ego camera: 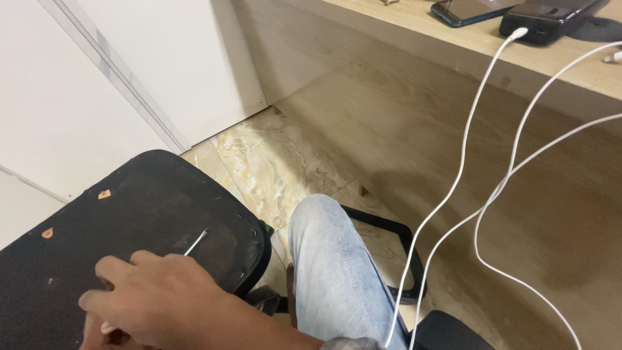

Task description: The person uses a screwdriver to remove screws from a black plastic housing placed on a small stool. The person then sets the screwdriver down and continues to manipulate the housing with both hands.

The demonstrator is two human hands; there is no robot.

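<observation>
Looking down from the head camera, I see one hand (155, 301) resting on a worn black seat cushion (129, 220), low in the left of the view. Which hand it is I cannot tell for sure; it reads as the left, with its forearm running off the bottom edge. Its fingers are loosely curled and pressed to the cushion, holding nothing that I can make out. A thin metal pin (195, 242) lies on the cushion just beyond the knuckles, perhaps touching a fingertip; the contact is hidden. The other hand is out of view.

The cushion's rounded edge drops off just to the right of the hand, and right beside that edge is a knee in pale blue jeans (330, 266). Beyond the knee there is open marbled floor tile (272, 162). Past the hand, a white wall panel (116, 78) closes off the far left.

Well off to the right rises a wooden desk side, and three white cables (463, 162) hang down across it from the tabletop (479, 42). On that tabletop, far from the hand, sit a black power bank (551, 16) and a dark phone (463, 11). A black chair base (402, 246) lies on the floor under the knee.
</observation>
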